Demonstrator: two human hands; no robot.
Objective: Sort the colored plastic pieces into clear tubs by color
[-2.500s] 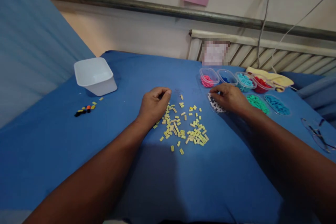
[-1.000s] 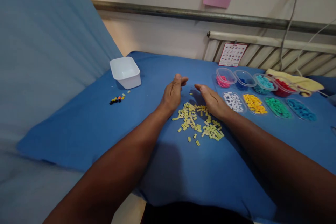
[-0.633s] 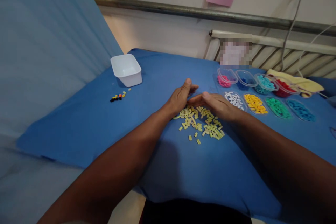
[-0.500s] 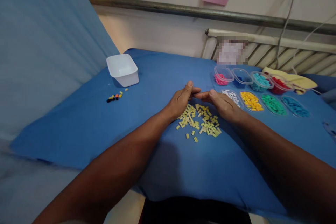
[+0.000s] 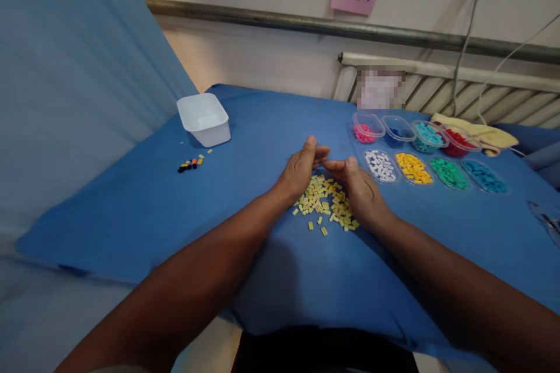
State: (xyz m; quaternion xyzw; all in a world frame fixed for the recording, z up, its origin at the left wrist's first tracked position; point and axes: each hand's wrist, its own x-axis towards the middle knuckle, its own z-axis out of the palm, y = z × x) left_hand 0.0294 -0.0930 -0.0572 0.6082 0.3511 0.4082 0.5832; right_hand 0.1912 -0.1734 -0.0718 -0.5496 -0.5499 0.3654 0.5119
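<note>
A loose pile of pale yellow toy bricks (image 5: 321,201) lies on the blue cloth, several of them scattered toward me. My left hand (image 5: 301,169) stands on edge along the pile's left and far side, fingers stretched out and thumb up. On the right and far side my right hand (image 5: 361,189) is held the same way, its palm against the bricks. The fingertips of both hands come close together behind the pile; whether they touch I cannot tell. Neither hand grips a brick.
A white plastic tub (image 5: 205,119) stands at the far left, with a few black, yellow and orange bricks (image 5: 191,164) before it. Clear containers of coloured bricks, among them white bricks (image 5: 380,166) and yellow bricks (image 5: 413,168), line the right. A yellow cloth (image 5: 485,134) lies behind them.
My right hand has moved left and slightly toward me, pushing the right part of the pile inward, so the bricks sit closer together. My left hand has hardly moved.
</note>
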